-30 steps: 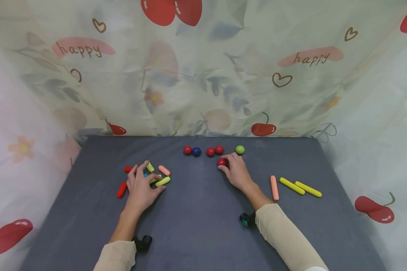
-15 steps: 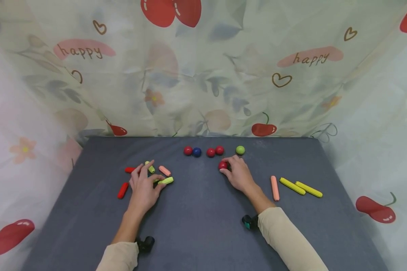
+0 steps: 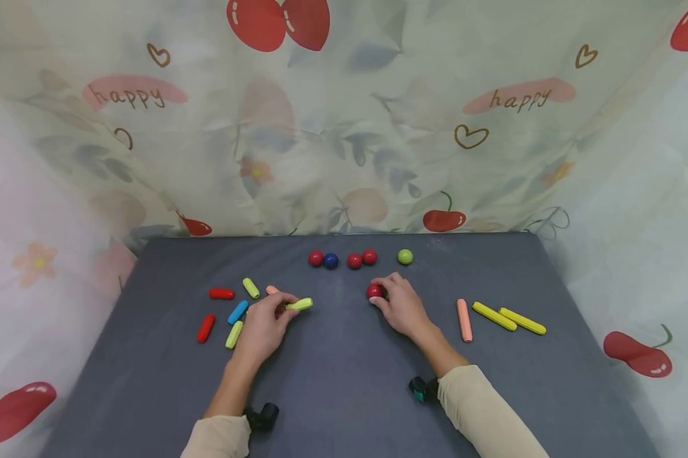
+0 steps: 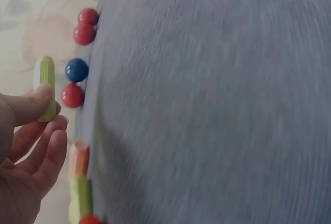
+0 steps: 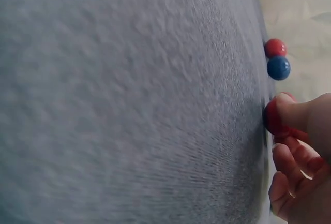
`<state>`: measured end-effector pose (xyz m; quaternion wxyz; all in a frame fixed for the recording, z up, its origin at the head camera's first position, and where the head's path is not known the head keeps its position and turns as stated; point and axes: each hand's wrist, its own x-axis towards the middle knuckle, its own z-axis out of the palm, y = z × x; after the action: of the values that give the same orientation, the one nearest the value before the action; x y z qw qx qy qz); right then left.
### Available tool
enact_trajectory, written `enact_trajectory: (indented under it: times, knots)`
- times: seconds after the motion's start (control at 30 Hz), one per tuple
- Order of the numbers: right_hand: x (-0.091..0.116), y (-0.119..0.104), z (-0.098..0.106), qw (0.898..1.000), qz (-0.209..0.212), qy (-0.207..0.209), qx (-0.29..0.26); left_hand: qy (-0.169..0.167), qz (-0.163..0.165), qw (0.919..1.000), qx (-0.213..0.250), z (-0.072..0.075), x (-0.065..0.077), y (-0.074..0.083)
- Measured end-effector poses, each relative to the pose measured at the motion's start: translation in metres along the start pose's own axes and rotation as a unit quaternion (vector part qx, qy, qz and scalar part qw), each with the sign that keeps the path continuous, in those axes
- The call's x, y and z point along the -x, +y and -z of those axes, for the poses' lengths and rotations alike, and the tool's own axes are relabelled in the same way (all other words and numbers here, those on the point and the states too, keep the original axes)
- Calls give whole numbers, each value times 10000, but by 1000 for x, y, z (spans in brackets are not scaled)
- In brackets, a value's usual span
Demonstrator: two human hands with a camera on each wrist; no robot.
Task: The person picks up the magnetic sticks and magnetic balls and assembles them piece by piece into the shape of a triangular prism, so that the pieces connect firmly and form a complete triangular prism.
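A dark grey worktop (image 3: 338, 388) runs back to a curtain (image 3: 326, 162) printed with cherries, hearts and the word "happy". Near the far edge, from left to right, sit a red ball (image 3: 315, 258) right beside a blue ball (image 3: 330, 261), then a pair of red balls (image 3: 354, 261), then, set apart, a green ball (image 3: 405, 256). To the left lie two red sticks (image 3: 221, 293), a blue stick (image 3: 237, 312), two lime sticks (image 3: 251, 287) and a pink stick (image 3: 272, 290), which my left hand (image 3: 265, 326) partly covers. To the right lie a second pink stick (image 3: 464, 320) and two yellow sticks (image 3: 494, 316).

My left thumb and fingers pinch the held stick (image 3: 301, 304), lime, its free end pointing right, raised above the worktop. My right hand (image 3: 402, 306) has its thumb and fingers around the held ball (image 3: 373, 291), red, just in front of the back row; I cannot tell whether it touches the worktop.

In all, six balls: four red, one blue, one green. Ten sticks: three lime, two red, two pink, two yellow, one blue.
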<state>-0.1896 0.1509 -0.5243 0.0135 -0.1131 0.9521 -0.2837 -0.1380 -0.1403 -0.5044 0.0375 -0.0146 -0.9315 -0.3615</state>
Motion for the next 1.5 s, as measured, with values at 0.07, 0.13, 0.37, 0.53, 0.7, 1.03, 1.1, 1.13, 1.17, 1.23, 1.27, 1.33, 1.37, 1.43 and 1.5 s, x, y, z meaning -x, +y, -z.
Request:
enact_trajectory:
  times: [0.07,0.13,0.37,0.53,0.7,1.03,1.1,1.13,1.17,1.23,1.27,1.33,1.37,1.43,1.5]
  knots:
    - [3,-2,0,10000,26,-72,-5,-96,138,9998,91,-6,1,4]
    - [7,-4,-1,9999,25,-120,-39,-175,207,9995,175,-13,1,8]
    - [20,-9,-2,9998,-106,-163,-38,-461,108,9980,429,-37,-4,25]
    - [32,-11,-4,9998,-77,-138,85,-674,-4,9963,529,-52,-7,33]
    - [41,-13,-6,9999,-12,-105,96,-821,-141,9954,468,-62,-7,37]
    - [43,-16,-9,9994,269,93,196,-719,-100,9967,353,-72,-4,46]
    - [43,-17,-10,9992,287,110,250,-710,-138,9968,346,-72,-5,48]
    - [44,-17,-10,9990,299,130,293,-711,-153,9968,340,-73,-5,48]
    - [44,-17,-9,9989,309,151,324,-711,-186,9967,332,-73,-5,49]
    - [44,-17,-10,9988,304,168,353,-746,-219,9964,341,-73,-5,48]
    - [45,-17,-10,9988,301,167,336,-768,-230,9961,359,-72,-5,47]
    - [45,-17,-10,9990,294,154,286,-819,-250,9953,451,-70,-6,44]
    - [45,-17,-10,9991,297,145,253,-832,-246,9950,493,-67,-7,42]
    - [45,-17,-10,9993,300,135,180,-812,-192,9947,596,-60,-11,38]
    - [45,-16,-10,9994,292,134,160,-774,-83,9946,683,-50,-18,36]
